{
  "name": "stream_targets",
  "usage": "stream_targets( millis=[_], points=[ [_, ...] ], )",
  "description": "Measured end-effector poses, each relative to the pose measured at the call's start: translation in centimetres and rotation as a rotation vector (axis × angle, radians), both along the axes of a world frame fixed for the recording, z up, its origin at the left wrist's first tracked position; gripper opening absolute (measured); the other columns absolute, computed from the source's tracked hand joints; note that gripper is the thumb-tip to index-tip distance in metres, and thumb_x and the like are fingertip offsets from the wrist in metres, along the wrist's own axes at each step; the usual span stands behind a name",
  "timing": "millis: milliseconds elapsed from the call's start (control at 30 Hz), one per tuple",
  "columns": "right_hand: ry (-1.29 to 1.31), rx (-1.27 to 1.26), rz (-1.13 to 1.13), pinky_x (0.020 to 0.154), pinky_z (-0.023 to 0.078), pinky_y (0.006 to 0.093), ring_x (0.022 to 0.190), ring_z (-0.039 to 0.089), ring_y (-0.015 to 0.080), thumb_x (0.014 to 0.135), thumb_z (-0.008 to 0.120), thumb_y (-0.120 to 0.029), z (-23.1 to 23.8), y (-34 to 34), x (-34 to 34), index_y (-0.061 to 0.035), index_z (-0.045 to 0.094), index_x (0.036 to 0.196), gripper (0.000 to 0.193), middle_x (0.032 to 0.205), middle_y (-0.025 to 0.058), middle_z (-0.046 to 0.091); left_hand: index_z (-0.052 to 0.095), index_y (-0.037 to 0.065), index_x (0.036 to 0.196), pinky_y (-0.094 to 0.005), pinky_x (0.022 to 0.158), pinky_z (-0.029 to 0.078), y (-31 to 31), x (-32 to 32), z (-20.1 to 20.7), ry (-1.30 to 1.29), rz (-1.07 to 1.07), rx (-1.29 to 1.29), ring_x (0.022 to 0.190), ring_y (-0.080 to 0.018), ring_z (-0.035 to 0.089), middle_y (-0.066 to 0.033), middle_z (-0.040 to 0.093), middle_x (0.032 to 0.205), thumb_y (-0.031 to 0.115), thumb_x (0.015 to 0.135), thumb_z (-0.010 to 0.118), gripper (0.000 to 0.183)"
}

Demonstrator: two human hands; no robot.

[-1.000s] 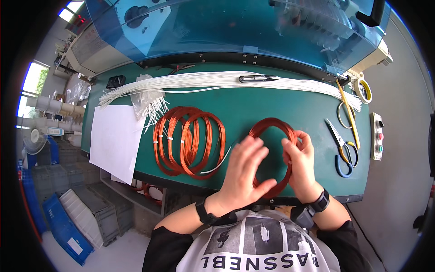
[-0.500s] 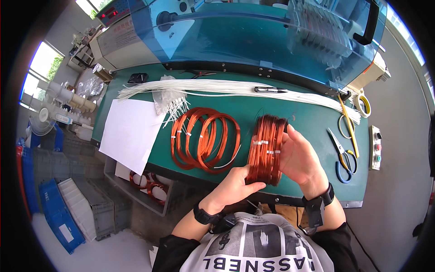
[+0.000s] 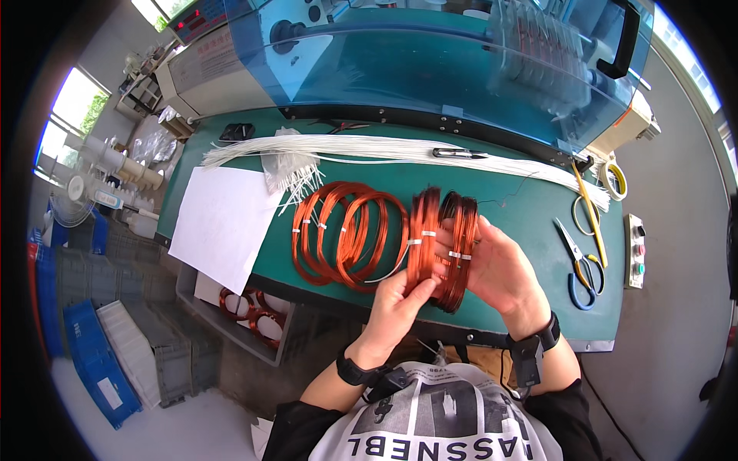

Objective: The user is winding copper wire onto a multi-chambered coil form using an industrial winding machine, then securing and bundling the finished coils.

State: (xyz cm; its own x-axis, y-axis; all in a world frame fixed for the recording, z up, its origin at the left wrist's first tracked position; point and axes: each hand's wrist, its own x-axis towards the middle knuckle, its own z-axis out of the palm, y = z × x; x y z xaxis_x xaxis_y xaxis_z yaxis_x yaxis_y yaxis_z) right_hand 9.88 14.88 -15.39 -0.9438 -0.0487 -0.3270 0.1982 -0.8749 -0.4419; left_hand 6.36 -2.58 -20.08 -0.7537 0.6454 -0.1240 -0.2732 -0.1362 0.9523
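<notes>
Upright between my hands stand copper wire coils bound with small white ties, parted into a left bundle (image 3: 420, 238) and a darker right bundle (image 3: 463, 257). My left hand (image 3: 400, 301) is closed on the lower part of the left bundle, thumb in front. My right hand (image 3: 503, 269) holds the right bundle from its right side, palm toward it; some of its fingers are hidden by the wire. Fingers show in the gap between the bundles. Just left, several flat copper coils (image 3: 350, 238) with white ties lie overlapping on the green table mat (image 3: 530, 307).
Behind lie long white sleeves (image 3: 369, 144) with a black thread snipper (image 3: 459, 154) on top, and a bag of short white pieces (image 3: 296, 173). White paper (image 3: 223, 223) is at left; scissors (image 3: 582, 269) and tape (image 3: 614, 180) at right. A blue-covered machine (image 3: 430, 69) borders the back.
The bundle held as one has been parted: my left hand has moved its coils up and left, away from those at my right hand, and a gap has opened between.
</notes>
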Motion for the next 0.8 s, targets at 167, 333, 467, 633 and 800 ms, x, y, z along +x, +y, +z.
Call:
stream_targets(
  millis=[167, 333, 467, 633, 800],
  points=[
    [-0.060, 0.034, -0.091, 0.087, 0.050, 0.0435, 0.112, 0.055, 0.0310, 0.095, 0.044, -0.013, 0.2, 0.1, 0.1, 0.0040, 0.047, 0.118, 0.029, 0.119, 0.0219, 0.055, 0.043, -0.003, 0.125, -0.0357, 0.094, 0.043, -1.8, -1.6, 0.0, 0.842, 0.630, -0.379, 0.110, -0.0270, 0.053, -0.0153, 0.054, 0.117, 0.000, 0.085, 0.057, 0.042],
    [-0.079, 0.040, -0.103, 0.085, 0.052, 0.0433, 0.108, 0.057, 0.0312, 0.095, 0.041, -0.007, 0.2, -0.2, -0.5, 0.0049, 0.046, 0.117, 0.026, 0.117, 0.0230, 0.055, 0.055, -0.003, 0.106, -0.0278, 0.079, 0.046, 0.3, 0.7, 1.6, 0.432, 0.150, -0.177, 0.089, -0.0164, 0.057, -0.0102, 0.060, 0.096, 0.007, 0.089, 0.056, 0.020],
    [-0.083, 0.113, -0.127, 0.086, 0.052, 0.0435, 0.108, 0.058, 0.0315, 0.094, 0.040, -0.005, -0.2, 0.0, -0.8, 0.0048, 0.045, 0.117, 0.025, 0.117, 0.0228, 0.055, 0.060, -0.004, 0.086, -0.0224, 0.066, 0.046, 0.7, 0.7, 1.0, 0.329, -0.082, -0.268, 0.068, -0.0097, 0.056, -0.0019, 0.058, 0.067, 0.015, 0.094, 0.054, 0.021],
    [-0.115, 0.123, -0.154, 0.086, 0.052, 0.0425, 0.107, 0.058, 0.0311, 0.094, 0.040, -0.004, -0.2, 0.5, -0.6, 0.0041, 0.045, 0.115, 0.023, 0.118, 0.0237, 0.053, 0.057, -0.004, 0.104, -0.0278, 0.077, 0.048, -0.2, 0.1, 0.0, 0.460, 0.430, -0.108, 0.092, -0.0166, 0.059, -0.0133, 0.057, 0.107, 0.003, 0.090, 0.054, 0.016],
    [-0.076, 0.077, -0.126, 0.089, 0.051, 0.0428, 0.107, 0.058, 0.0319, 0.094, 0.039, -0.004, 0.0, 0.1, -1.2, 0.0040, 0.044, 0.116, 0.023, 0.118, 0.0241, 0.052, 0.057, -0.002, 0.094, -0.0271, 0.071, 0.045, 0.9, 0.1, 1.3, 0.397, 0.096, -0.098, 0.080, -0.0158, 0.056, -0.0073, 0.057, 0.083, 0.012, 0.094, 0.050, 0.015]
  ],
)
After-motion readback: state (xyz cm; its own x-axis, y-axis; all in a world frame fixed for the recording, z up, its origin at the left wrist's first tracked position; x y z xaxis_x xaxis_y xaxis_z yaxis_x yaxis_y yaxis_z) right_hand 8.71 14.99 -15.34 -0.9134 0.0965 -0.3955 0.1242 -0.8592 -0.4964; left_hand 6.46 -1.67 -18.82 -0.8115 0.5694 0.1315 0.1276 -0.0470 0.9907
